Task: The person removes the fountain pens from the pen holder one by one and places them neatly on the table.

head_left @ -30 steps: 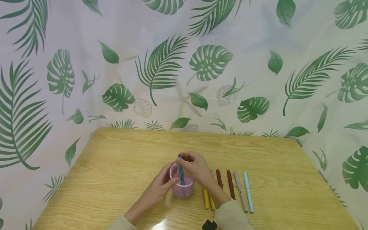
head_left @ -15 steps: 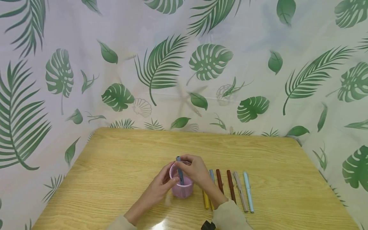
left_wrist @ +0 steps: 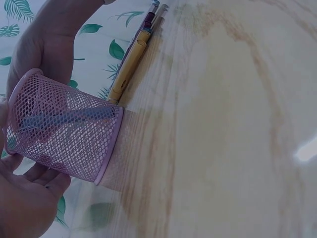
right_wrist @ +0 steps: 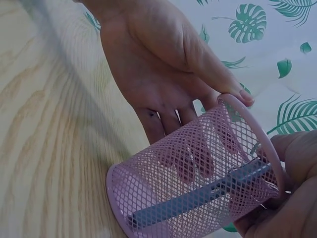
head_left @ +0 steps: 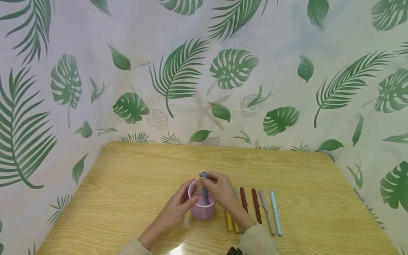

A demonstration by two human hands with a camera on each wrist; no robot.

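Observation:
A pink mesh pen holder (head_left: 203, 213) stands upright on the wooden table. My left hand (head_left: 176, 205) grips it from the left, thumb over the near rim and fingers round the far side. Inside the holder a blue-grey pen (head_left: 205, 193) stands nearly upright, its lower end down by the base, as the mesh shows in the right wrist view. My right hand (head_left: 220, 189) pinches this pen near its top, just above the rim, with fingertips partly hidden behind it.
Right of the holder lies a row of pens: a yellow pen (head_left: 228, 222), two dark red pens, a grey-brown pen (head_left: 267, 212) and a light blue pen (head_left: 275, 212). My right forearm covers part of the row. A leaf-patterned cloth (head_left: 188, 71) hangs behind the table.
The top of the blue-grey pen and my right hand have shifted slightly to the right, leaving the pen more upright. My left hand and the pen holder have stayed put.

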